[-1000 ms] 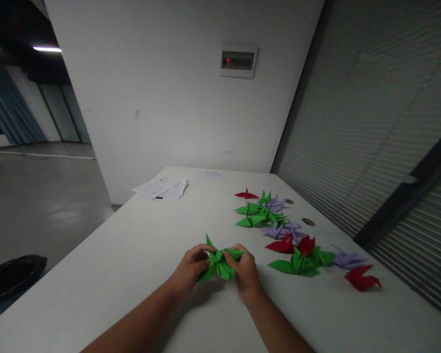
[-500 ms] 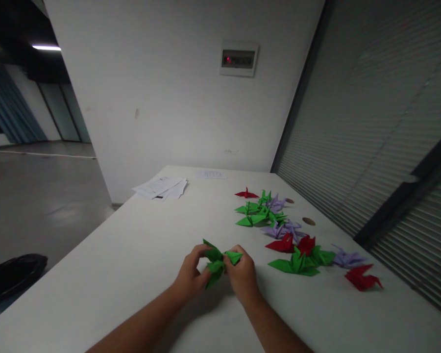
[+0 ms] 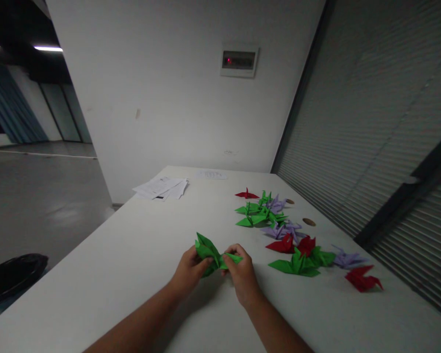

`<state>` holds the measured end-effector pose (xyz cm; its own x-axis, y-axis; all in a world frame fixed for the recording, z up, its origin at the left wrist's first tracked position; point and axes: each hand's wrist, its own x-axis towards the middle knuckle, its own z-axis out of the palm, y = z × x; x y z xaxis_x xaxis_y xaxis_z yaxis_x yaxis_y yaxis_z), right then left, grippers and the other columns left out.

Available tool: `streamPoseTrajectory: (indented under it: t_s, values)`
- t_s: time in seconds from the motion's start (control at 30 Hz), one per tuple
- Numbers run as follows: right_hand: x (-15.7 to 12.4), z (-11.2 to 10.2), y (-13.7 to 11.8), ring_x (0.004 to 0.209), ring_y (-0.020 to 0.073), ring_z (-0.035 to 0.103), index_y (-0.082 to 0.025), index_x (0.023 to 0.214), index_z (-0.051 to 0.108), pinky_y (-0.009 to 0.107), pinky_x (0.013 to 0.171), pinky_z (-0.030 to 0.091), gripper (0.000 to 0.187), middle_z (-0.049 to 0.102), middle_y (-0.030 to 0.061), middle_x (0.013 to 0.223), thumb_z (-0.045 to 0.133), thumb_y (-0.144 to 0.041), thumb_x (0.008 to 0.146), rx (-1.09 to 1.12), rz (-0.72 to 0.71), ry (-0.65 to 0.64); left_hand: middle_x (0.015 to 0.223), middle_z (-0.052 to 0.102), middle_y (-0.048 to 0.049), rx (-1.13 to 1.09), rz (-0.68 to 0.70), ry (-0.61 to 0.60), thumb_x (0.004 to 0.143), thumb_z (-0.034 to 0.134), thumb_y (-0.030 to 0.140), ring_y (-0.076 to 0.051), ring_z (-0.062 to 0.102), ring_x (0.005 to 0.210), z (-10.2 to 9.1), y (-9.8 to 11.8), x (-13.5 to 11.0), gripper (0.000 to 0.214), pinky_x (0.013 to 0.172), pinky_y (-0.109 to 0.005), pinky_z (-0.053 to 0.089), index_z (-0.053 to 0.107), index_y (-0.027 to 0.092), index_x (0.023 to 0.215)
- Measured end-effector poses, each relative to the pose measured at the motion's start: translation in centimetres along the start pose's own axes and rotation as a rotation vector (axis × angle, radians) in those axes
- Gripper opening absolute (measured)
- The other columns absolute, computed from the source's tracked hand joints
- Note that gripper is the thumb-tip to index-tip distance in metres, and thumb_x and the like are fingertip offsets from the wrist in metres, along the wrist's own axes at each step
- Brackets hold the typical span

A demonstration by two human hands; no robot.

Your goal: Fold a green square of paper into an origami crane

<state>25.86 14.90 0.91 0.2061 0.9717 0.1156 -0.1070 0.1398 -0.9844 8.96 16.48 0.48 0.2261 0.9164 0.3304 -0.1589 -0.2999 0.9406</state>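
Both of my hands hold one green origami crane (image 3: 210,251) just above the white table (image 3: 132,274). My left hand (image 3: 189,269) pinches its left part between thumb and fingers, and a pointed wing sticks up above that grip. On the other side, my right hand (image 3: 241,272) grips a narrow green point, thumb on top. The undersides of the crane and some fingertips are hidden. To the right of my hands lies a green paper crane (image 3: 297,264), apart from them.
Several red, green and purple paper cranes (image 3: 268,206) spread along the table's right side. A red crane (image 3: 363,278) lies nearest the blinds (image 3: 407,206). Printed papers (image 3: 159,187) lie at the far left. A black-lined bin (image 3: 14,274) stands left of the table.
My left hand has shifted slightly left and down with its grip on the crane. The wing now shows broader and raised. My right hand has barely moved.
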Motion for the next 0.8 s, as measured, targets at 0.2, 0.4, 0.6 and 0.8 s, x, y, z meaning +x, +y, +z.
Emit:
streamPoseTrajectory:
  t_s: [0.2, 0.4, 0.6, 0.8]
  values:
    - [-0.1, -0.4, -1.4, 0.065, 0.0149, 0.061, -0.022, 0.081, 0.058, 0.025, 0.054, 0.053, 0.039, 0.061, -0.0033, 0.075, 0.089, -0.039, 0.066, 0.332, 0.099, 0.032, 0.09, 0.074, -0.0064, -0.045, -0.071, -0.041, 0.077, 0.085, 0.034, -0.022, 0.068, 0.084, 0.3, 0.3, 0.1, 0.024, 0.078, -0.033, 0.055, 0.074, 0.016, 0.089]
    - [0.0, -0.3, -0.7, 0.071, 0.0177, 0.065, -0.023, 0.083, 0.057, 0.029, 0.062, 0.056, 0.043, 0.065, -0.0021, 0.077, 0.091, -0.042, 0.065, 0.332, 0.18, -0.009, 0.085, 0.073, -0.0029, -0.221, -0.118, 0.118, 0.071, 0.084, 0.021, -0.02, 0.068, 0.082, 0.1, -0.6, 0.4, 0.019, 0.077, -0.031, 0.054, 0.073, 0.018, 0.086]
    - [0.4, 0.1, 1.9, 0.058, 0.0139, 0.052, -0.02, 0.072, 0.055, 0.026, 0.056, 0.042, 0.039, 0.056, -0.0044, 0.063, 0.086, -0.044, 0.068, 0.035, 0.058, -0.071, 0.103, 0.071, -0.0037, -0.385, -0.136, 0.124, 0.076, 0.086, 0.021, -0.018, 0.068, 0.086, 0.4, 0.1, 0.1, 0.034, 0.08, -0.032, 0.057, 0.065, 0.02, 0.103]
    - [0.5, -0.1, 2.5, 0.056, 0.0135, 0.045, -0.021, 0.061, 0.051, 0.026, 0.053, 0.035, 0.034, 0.049, -0.0046, 0.057, 0.077, -0.04, 0.073, -0.203, -0.046, -0.071, 0.113, 0.069, -0.0053, -0.428, -0.17, 0.083, 0.069, 0.092, 0.018, -0.019, 0.07, 0.095, 1.3, 0.7, -0.1, 0.062, 0.083, -0.031, 0.057, 0.057, 0.024, 0.121]
